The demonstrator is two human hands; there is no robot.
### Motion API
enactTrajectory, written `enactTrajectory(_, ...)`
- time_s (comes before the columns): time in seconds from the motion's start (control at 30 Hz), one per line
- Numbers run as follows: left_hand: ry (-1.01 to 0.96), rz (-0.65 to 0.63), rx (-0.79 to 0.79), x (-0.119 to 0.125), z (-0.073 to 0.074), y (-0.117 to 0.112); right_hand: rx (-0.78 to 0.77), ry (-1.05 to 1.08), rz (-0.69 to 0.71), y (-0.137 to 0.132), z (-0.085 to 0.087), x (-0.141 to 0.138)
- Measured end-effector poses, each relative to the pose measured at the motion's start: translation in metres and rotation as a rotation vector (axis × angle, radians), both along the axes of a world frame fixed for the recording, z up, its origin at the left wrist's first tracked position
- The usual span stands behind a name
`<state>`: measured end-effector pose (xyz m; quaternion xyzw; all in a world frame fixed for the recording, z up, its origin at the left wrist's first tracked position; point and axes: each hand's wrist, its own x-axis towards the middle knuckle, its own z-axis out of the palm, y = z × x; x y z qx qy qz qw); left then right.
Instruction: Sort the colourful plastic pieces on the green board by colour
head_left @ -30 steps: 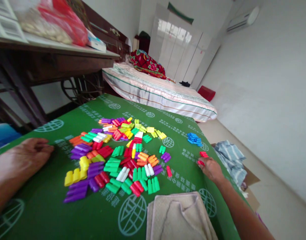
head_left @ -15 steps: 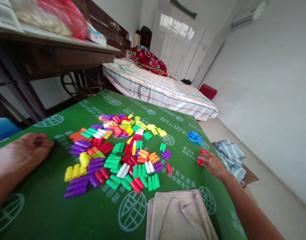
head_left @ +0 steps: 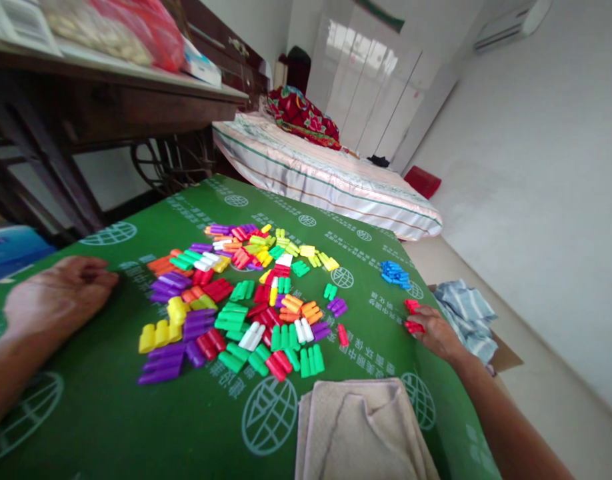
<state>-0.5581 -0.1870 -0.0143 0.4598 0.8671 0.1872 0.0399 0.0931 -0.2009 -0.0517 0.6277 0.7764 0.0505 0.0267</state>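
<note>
My left hand [head_left: 66, 290] rests loosely curled on the green tabletop [head_left: 151, 427], left of the pile, with nothing visible in it. At the table's right side, my right hand [head_left: 433, 328] has its fingertips on a red plastic cap piece [head_left: 415, 327]. Another red piece [head_left: 411, 305] lies just beyond those fingers. Farther back sits a small heap of blue cap pieces [head_left: 395, 274]. Mid-table, a wide spread of ridged cap-like pieces in green [head_left: 285, 337], purple [head_left: 161, 363], yellow [head_left: 160, 336], red, orange and white lies scattered. One single red piece [head_left: 343, 335] is apart from it.
A folded beige cloth [head_left: 361, 427] lies at the front edge. Beyond the table are a bed [head_left: 326, 177] and, at left, a dark sewing-machine table [head_left: 151, 110] with bags on top. A striped blue cloth [head_left: 466, 317] hangs over a box at right.
The whole view has shifted slightly to the right. My right hand stays by the red pieces, the nearer one drawn slightly away from the other. My left hand keeps its place.
</note>
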Motion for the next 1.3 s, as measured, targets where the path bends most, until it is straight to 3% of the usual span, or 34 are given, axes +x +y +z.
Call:
enactTrajectory(0.23, 0.040, -0.001, -0.136, 0.012, 0.013, -0.007, 0.016, 0.003, -0.005, -0.001, -0.002, 0.007)
enactTrajectory(0.47, 0.014, 0.020, -0.116, 0.005, 0.006, -0.002, 0.006, 0.019, 0.000, -0.004, 0.001, 0.005)
enactTrajectory(0.57, 0.021, 0.005, -0.097, 0.001, 0.001, -0.002, 0.002, 0.033, -0.008, -0.007, 0.005, -0.008)
enactTrajectory(0.7, 0.012, -0.008, -0.056, -0.005, -0.006, -0.002, -0.042, 0.111, 0.002, -0.010, 0.016, -0.053)
enactTrajectory(1.03, 0.019, 0.004, 0.024, -0.001, -0.011, -0.006, -0.089, 0.420, 0.317, -0.014, 0.034, -0.201)
enactTrajectory(1.17, 0.036, 0.004, 0.021, -0.001, -0.011, -0.008, -0.095, 0.454, 0.356, -0.012, 0.042, -0.241)
enactTrajectory(1.3, 0.042, -0.004, 0.008, -0.001, -0.010, -0.008, -0.097, 0.443, 0.306, -0.005, 0.046, -0.268)
